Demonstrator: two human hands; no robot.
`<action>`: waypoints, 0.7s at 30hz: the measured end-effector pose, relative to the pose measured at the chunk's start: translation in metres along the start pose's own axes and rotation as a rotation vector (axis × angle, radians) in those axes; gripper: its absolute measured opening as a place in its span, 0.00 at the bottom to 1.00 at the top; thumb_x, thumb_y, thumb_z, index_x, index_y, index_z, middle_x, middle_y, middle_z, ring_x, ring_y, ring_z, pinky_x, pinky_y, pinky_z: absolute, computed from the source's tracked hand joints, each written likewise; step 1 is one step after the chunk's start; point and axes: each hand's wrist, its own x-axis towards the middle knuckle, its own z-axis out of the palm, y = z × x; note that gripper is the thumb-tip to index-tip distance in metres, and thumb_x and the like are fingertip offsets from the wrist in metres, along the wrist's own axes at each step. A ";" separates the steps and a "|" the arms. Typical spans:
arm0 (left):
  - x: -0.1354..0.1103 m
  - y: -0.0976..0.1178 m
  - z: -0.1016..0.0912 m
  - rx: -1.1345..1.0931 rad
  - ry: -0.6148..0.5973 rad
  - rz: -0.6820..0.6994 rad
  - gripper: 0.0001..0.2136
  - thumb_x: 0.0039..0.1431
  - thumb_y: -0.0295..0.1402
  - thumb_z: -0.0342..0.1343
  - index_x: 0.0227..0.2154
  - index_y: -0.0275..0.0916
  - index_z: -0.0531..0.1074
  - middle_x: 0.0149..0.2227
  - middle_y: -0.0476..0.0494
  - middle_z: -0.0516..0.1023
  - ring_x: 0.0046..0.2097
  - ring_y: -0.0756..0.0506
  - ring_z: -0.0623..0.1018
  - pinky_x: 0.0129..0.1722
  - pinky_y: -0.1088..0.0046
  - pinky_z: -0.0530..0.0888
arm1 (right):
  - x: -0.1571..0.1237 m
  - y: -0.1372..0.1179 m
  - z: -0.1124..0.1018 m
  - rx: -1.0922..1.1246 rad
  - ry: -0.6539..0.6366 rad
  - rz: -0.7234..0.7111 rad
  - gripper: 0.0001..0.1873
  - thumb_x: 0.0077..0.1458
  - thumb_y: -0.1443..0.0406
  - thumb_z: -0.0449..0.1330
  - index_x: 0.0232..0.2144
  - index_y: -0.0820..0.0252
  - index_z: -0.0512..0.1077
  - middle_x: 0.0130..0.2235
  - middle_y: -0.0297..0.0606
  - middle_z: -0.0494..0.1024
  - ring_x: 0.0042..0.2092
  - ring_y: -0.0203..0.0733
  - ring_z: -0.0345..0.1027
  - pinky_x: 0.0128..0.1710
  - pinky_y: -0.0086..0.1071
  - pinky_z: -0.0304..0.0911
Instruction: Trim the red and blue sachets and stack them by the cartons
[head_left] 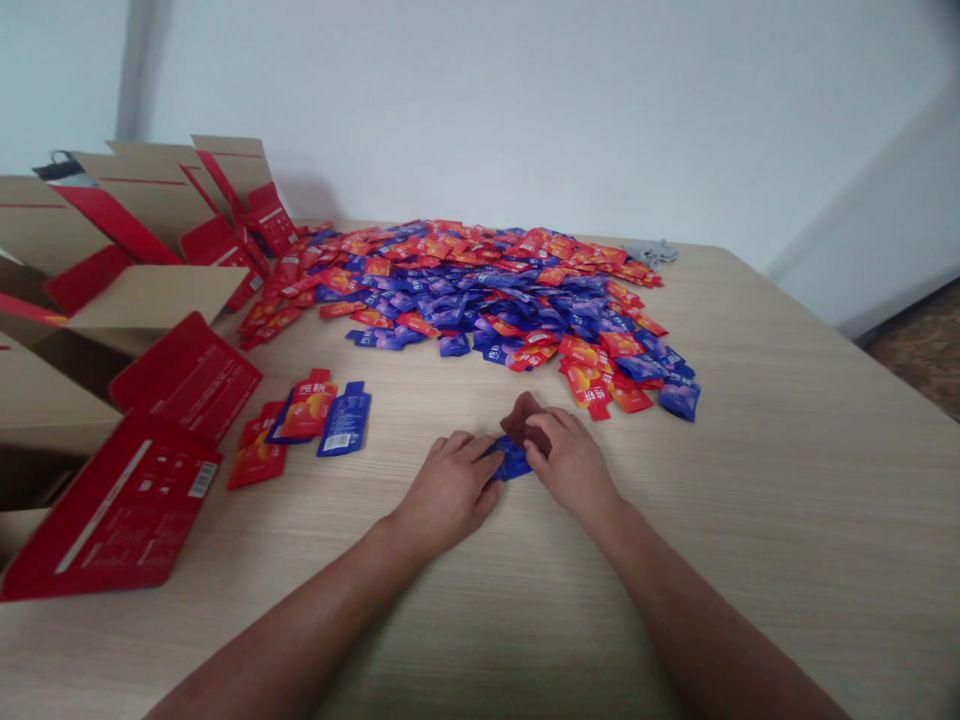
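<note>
My left hand point(454, 490) rests on the table with its fingers on the left end of a small blue pouch point(513, 460), pressing it down. In my right hand point(574, 455) is a crumpled reddish-brown cloth point(521, 415), pinched between thumb and fingers, directly above the pouch. Part of the pouch is hidden under the cloth and both hands. Off to the left lie a separate blue pouch point(346, 420) with its barcode side up, a red-orange pouch point(309, 408) overlapping another blue one, and a further red-orange pouch point(259, 447).
A wide heap of red and blue pouches point(465, 290) spreads across the back of the table point(787, 480) along the wall. Several open red cardboard boxes point(135, 500) crowd the left side, flaps sticking out. A grey cloth point(651, 253) lies at the back right.
</note>
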 end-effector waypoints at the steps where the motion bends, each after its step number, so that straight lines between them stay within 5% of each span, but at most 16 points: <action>1: 0.000 0.000 -0.001 0.004 -0.001 -0.005 0.18 0.69 0.34 0.57 0.59 0.46 0.77 0.61 0.40 0.79 0.58 0.34 0.74 0.56 0.51 0.72 | 0.000 0.001 0.000 -0.001 0.002 0.001 0.15 0.61 0.69 0.62 0.50 0.53 0.75 0.52 0.46 0.78 0.55 0.57 0.72 0.58 0.52 0.70; 10: 0.000 -0.012 -0.016 0.113 -0.015 -0.170 0.13 0.68 0.31 0.54 0.51 0.42 0.79 0.56 0.38 0.81 0.56 0.33 0.75 0.54 0.51 0.72 | 0.000 0.001 0.001 0.001 0.004 0.021 0.16 0.60 0.69 0.62 0.51 0.54 0.75 0.53 0.47 0.79 0.55 0.57 0.72 0.58 0.53 0.70; 16: 0.000 -0.042 -0.034 0.248 -0.046 -0.373 0.11 0.67 0.32 0.51 0.41 0.37 0.80 0.48 0.32 0.82 0.51 0.33 0.77 0.53 0.51 0.73 | 0.000 0.001 0.001 0.015 0.011 0.034 0.17 0.60 0.69 0.63 0.51 0.54 0.76 0.53 0.47 0.78 0.54 0.56 0.73 0.57 0.52 0.70; 21: -0.003 -0.072 -0.047 0.372 -0.067 -0.548 0.17 0.68 0.38 0.49 0.43 0.33 0.80 0.46 0.27 0.82 0.48 0.31 0.80 0.50 0.54 0.76 | -0.001 0.000 -0.001 0.019 0.005 0.034 0.16 0.60 0.69 0.63 0.50 0.54 0.76 0.53 0.47 0.79 0.55 0.56 0.73 0.58 0.51 0.70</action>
